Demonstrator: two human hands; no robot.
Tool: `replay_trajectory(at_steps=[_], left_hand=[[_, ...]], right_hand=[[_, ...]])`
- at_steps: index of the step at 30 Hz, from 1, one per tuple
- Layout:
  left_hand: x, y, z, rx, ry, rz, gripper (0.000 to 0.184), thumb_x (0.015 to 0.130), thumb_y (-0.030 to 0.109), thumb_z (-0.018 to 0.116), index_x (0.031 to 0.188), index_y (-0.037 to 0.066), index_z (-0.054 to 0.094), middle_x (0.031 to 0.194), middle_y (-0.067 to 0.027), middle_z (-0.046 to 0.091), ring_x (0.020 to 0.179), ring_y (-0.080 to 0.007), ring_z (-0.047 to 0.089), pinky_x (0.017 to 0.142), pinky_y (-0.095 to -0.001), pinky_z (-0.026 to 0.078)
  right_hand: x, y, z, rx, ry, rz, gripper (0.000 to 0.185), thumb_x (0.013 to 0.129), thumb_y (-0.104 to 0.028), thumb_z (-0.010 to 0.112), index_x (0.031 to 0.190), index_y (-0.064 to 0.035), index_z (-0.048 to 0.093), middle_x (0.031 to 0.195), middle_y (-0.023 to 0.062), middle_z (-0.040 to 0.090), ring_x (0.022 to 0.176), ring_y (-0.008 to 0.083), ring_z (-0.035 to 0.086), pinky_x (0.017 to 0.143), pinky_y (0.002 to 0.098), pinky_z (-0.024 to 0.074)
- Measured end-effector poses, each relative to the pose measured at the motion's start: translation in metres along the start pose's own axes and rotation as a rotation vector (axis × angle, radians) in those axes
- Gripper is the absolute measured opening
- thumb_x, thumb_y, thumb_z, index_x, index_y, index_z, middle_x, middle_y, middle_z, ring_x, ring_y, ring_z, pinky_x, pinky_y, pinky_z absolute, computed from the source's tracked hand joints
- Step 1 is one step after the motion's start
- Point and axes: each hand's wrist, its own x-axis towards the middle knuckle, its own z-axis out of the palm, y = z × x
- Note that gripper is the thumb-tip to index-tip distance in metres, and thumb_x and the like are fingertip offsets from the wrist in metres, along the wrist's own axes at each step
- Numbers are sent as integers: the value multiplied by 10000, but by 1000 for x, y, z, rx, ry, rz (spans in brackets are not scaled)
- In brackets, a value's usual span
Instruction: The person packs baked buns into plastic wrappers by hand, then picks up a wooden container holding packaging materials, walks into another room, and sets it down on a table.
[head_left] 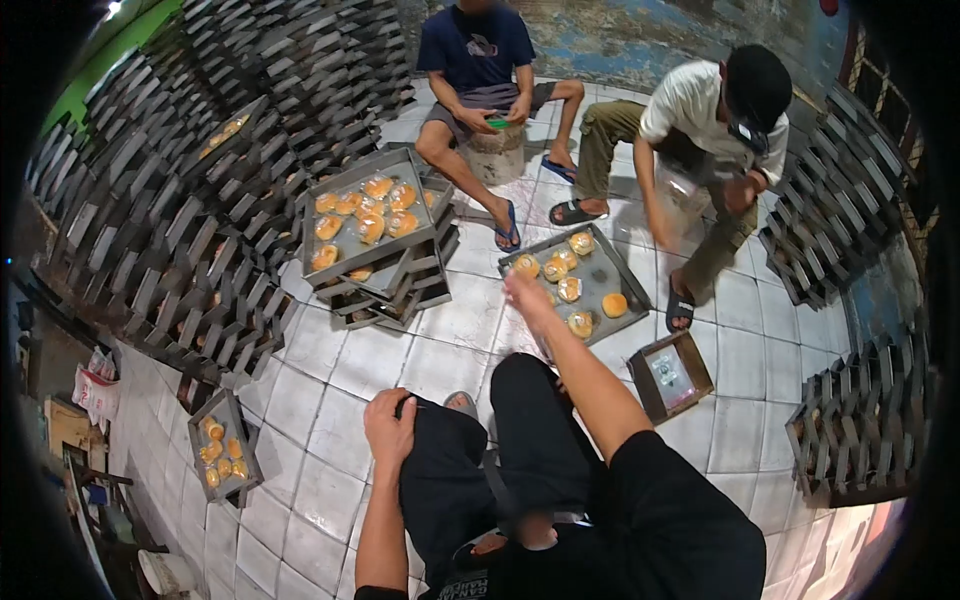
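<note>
My left hand (390, 425) lies open on my left knee, its fingers resting on the black trousers. My right hand (526, 298) reaches forward to the left edge of a dark metal tray (610, 260) on the floor. Just beyond its fingertips is a bun (527, 265) that looks wrapped in clear plastic; whether the fingers grip it cannot be made out. Several more golden buns lie in this tray, some wrapped, and one plain-looking bun (615, 305) sits near the right side.
A stack of trays (375, 290) with buns on top stands left of centre. Tall racks of stacked trays (180, 200) line the left. A small box (672, 375) holds clear plastic. Two people sit opposite: one in a dark shirt (480, 45), one in a white shirt (690, 100).
</note>
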Motion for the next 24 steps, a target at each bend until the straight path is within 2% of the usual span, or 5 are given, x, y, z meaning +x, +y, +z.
replay_trajectory(at_steps=[5,15,18,21,24], left_hand=[[2,2,2,72,17,-34,194,854,224,688,944,53,703,988,-118,691,995,-325,618,915,-426,438],[8,4,1,119,-16,-93,240,865,267,685,940,41,708,995,-135,697,1002,-327,621,925,-432,435],[10,8,2,132,-20,-111,245,864,271,687,938,38,710,996,-145,698,1002,-335,621,923,-434,439],[13,11,1,116,-47,-129,249,863,272,687,937,36,713,991,-154,698,995,-344,621,922,-440,441],[13,9,2,110,-49,-128,254,866,272,682,941,32,714,985,-158,698,998,-348,618,923,-438,441]], right_hand=[[60,-37,19,297,85,12,557,958,-456,624,1318,-54,488,1248,99,574,1118,231,559,978,416,470],[62,-11,5,400,65,79,708,965,-502,585,1423,-20,341,1450,205,435,1264,352,503,1015,439,491],[57,-5,-4,447,97,75,789,943,-558,584,1449,-25,299,1464,219,422,1301,355,479,1060,453,456],[52,-4,-19,449,117,-18,982,911,-665,537,1463,101,267,1513,228,374,1363,363,428,1115,476,387],[54,-9,-35,515,243,-73,1082,856,-739,540,1475,99,247,1540,220,336,1399,356,384,1138,479,353]])
